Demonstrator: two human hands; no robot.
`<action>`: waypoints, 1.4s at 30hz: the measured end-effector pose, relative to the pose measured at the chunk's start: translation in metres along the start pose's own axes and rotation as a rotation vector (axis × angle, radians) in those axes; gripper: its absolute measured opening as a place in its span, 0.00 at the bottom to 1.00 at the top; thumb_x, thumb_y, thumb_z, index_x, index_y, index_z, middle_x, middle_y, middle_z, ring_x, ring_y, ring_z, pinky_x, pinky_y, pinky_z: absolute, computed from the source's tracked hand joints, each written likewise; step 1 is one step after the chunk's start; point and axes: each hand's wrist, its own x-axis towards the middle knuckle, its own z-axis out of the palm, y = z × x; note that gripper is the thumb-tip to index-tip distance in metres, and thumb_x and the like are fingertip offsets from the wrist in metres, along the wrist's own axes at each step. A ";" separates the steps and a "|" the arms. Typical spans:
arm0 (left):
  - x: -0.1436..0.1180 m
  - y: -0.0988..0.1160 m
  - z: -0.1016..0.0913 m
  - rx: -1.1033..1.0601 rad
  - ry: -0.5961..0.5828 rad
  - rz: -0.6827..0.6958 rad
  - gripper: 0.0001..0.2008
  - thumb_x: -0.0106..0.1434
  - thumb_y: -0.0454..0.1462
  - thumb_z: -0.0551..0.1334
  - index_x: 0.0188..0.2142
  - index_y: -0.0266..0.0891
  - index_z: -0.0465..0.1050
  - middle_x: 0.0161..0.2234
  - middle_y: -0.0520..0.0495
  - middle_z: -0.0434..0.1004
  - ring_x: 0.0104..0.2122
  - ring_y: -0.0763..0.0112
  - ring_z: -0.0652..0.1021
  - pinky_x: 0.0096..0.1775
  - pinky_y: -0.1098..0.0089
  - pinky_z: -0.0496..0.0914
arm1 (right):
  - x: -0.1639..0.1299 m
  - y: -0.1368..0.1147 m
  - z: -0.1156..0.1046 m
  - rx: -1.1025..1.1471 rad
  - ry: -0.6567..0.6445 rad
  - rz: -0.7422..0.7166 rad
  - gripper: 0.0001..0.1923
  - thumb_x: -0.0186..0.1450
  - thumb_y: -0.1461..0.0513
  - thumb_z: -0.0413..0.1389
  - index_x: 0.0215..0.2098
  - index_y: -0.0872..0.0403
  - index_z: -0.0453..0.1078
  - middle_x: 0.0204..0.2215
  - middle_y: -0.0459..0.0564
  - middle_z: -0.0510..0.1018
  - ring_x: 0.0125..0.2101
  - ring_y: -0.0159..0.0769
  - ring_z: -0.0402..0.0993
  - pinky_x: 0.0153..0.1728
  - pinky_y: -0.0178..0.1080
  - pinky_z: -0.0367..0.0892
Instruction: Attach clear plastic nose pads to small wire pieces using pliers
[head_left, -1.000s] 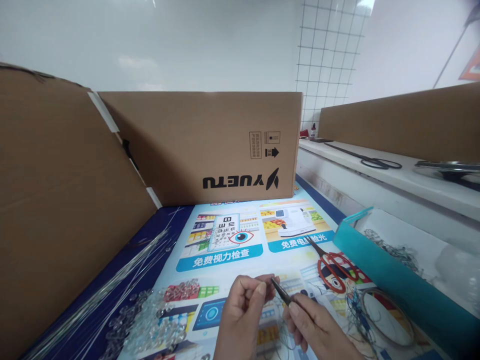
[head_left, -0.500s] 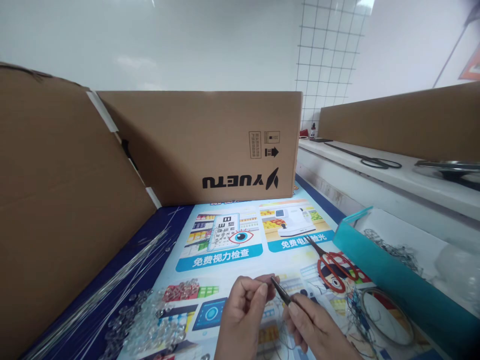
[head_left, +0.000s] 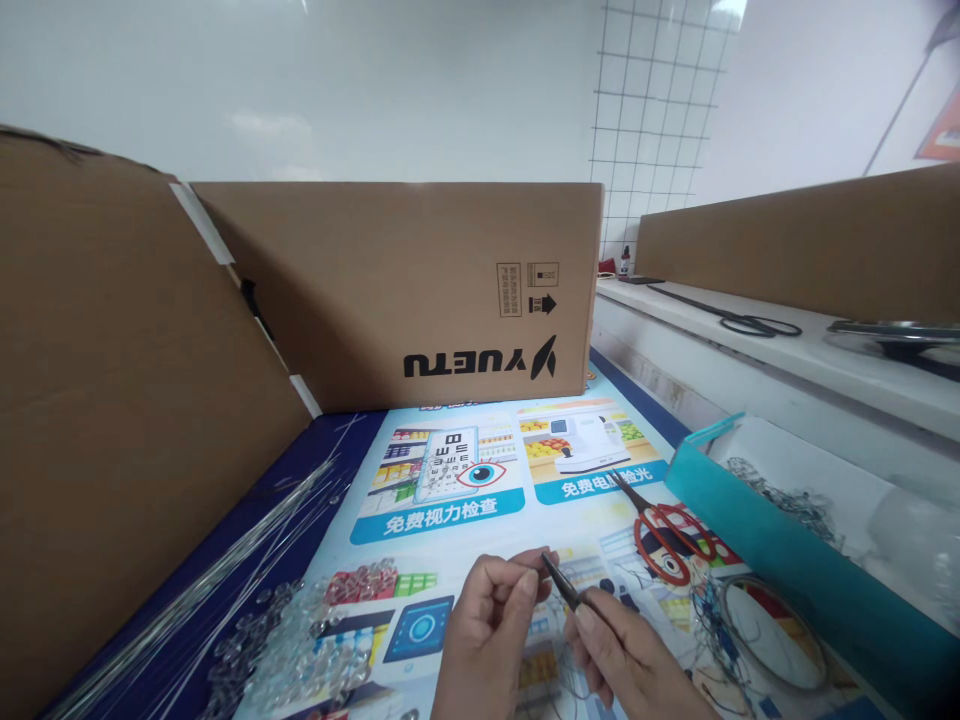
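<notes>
My right hand is wrapped round dark needle-nose pliers, their tips pointing up and left. Those tips meet the fingertips of my left hand, which is closed in a pinch. What the left fingers hold is too small to make out. Thin wire loops down below and between the hands. Left of my hands, clear beads lie heaped on the printed poster. Orange-handled scissors rest beyond my right hand, near a coil of wire.
Long thin wires lie along the left side. A teal box holding tangled wire pieces stands at the right. A cardboard panel closes off the back, and another the left. Black scissors lie on the white ledge.
Almost nothing differs. My hands and the pliers keep the same hold, with only a very slight shift.
</notes>
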 end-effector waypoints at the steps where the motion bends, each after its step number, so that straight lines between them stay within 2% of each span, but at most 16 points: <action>1: 0.000 0.000 0.000 0.005 -0.003 -0.003 0.13 0.53 0.44 0.64 0.26 0.37 0.67 0.41 0.42 0.76 0.39 0.63 0.75 0.44 0.61 0.67 | 0.000 0.000 0.000 0.003 -0.003 -0.001 0.23 0.64 0.44 0.39 0.29 0.54 0.59 0.22 0.43 0.63 0.23 0.30 0.61 0.26 0.33 0.61; 10: -0.001 -0.005 0.002 0.013 0.025 0.002 0.12 0.54 0.43 0.64 0.26 0.37 0.67 0.41 0.42 0.76 0.38 0.63 0.75 0.44 0.61 0.66 | 0.001 0.005 0.004 0.044 0.003 0.013 0.23 0.63 0.43 0.40 0.29 0.53 0.58 0.22 0.43 0.62 0.23 0.29 0.60 0.24 0.32 0.60; 15: -0.002 -0.004 0.002 0.049 0.019 0.015 0.11 0.54 0.42 0.64 0.26 0.37 0.68 0.42 0.42 0.75 0.39 0.63 0.75 0.44 0.61 0.65 | -0.001 0.003 0.004 0.076 0.051 0.023 0.25 0.60 0.40 0.41 0.28 0.52 0.58 0.22 0.44 0.62 0.24 0.31 0.60 0.26 0.33 0.61; 22: -0.001 0.001 0.003 0.081 0.052 0.088 0.10 0.53 0.41 0.64 0.26 0.37 0.68 0.36 0.44 0.76 0.34 0.66 0.75 0.39 0.66 0.69 | -0.001 -0.005 -0.006 -0.001 0.024 -0.033 0.25 0.60 0.40 0.42 0.28 0.51 0.61 0.20 0.44 0.64 0.23 0.33 0.61 0.26 0.36 0.60; 26: 0.003 0.004 -0.002 0.146 -0.007 0.110 0.09 0.55 0.41 0.62 0.29 0.37 0.69 0.33 0.45 0.76 0.33 0.66 0.75 0.36 0.68 0.70 | -0.001 -0.001 -0.004 -0.042 0.046 -0.052 0.23 0.61 0.41 0.43 0.28 0.51 0.61 0.20 0.44 0.64 0.23 0.33 0.61 0.25 0.35 0.60; 30: 0.005 0.009 -0.006 0.257 -0.038 0.078 0.12 0.55 0.43 0.62 0.35 0.37 0.73 0.30 0.46 0.75 0.31 0.66 0.75 0.34 0.70 0.70 | 0.000 0.007 0.000 -0.070 0.143 -0.074 0.23 0.61 0.42 0.43 0.28 0.51 0.61 0.20 0.44 0.65 0.23 0.33 0.60 0.26 0.35 0.60; 35: 0.008 0.018 -0.010 0.432 -0.027 0.182 0.08 0.55 0.41 0.61 0.28 0.38 0.74 0.24 0.49 0.71 0.24 0.71 0.71 0.27 0.74 0.67 | 0.001 0.013 -0.001 -0.126 0.089 -0.091 0.22 0.61 0.42 0.43 0.27 0.51 0.61 0.18 0.43 0.62 0.20 0.32 0.58 0.23 0.34 0.57; 37: 0.009 0.020 -0.012 0.489 -0.019 0.222 0.08 0.55 0.40 0.61 0.25 0.38 0.73 0.21 0.50 0.69 0.23 0.72 0.69 0.26 0.75 0.65 | 0.001 0.012 -0.001 -0.167 0.104 -0.094 0.22 0.62 0.43 0.42 0.28 0.51 0.60 0.18 0.43 0.62 0.20 0.32 0.57 0.23 0.34 0.56; 42: 0.011 0.019 -0.014 0.500 -0.006 0.259 0.08 0.55 0.39 0.61 0.25 0.38 0.71 0.22 0.51 0.67 0.23 0.72 0.67 0.26 0.76 0.64 | -0.002 0.006 0.000 -0.230 0.046 -0.106 0.21 0.64 0.44 0.40 0.28 0.51 0.59 0.20 0.43 0.64 0.22 0.32 0.59 0.23 0.33 0.56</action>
